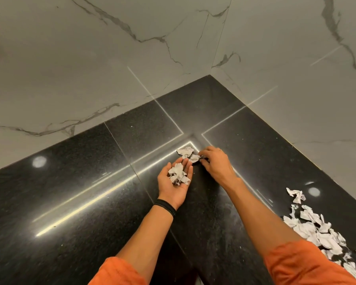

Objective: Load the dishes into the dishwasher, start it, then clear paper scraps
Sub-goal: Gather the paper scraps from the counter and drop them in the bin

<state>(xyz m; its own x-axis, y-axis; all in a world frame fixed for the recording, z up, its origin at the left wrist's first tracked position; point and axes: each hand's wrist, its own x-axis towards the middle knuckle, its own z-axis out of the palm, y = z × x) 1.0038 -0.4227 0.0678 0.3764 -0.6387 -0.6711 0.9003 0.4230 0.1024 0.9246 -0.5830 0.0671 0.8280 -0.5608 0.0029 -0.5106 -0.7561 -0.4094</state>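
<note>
Paper scraps (321, 233), white with grey print and crumpled, sit in three clusters on one black polished stone counter (70, 182) that runs into a corner between two marble-veined walls (90, 58). The biggest cluster, a loose pile too tangled to count, spreads along the counter's right side and runs off the lower right edge. Two bare forearms reach in from two orange sleeves (115, 272).

The left hand (176, 182), with one dark wristband (165, 206) on its wrist, lies palm up just over the counter. Its fingers are together and only gently cupped, cradling a small handful (178, 174) of several scraps.

The right hand (216, 163) is palm down just beyond it, fingers curled, their tips pinching one torn scrap (194, 158) against the stone right beside the left fingertips.

One more crumpled scrap (185, 151) lies on the counter just behind the pinched one, touching or nearly touching it; which cannot be told.
</note>
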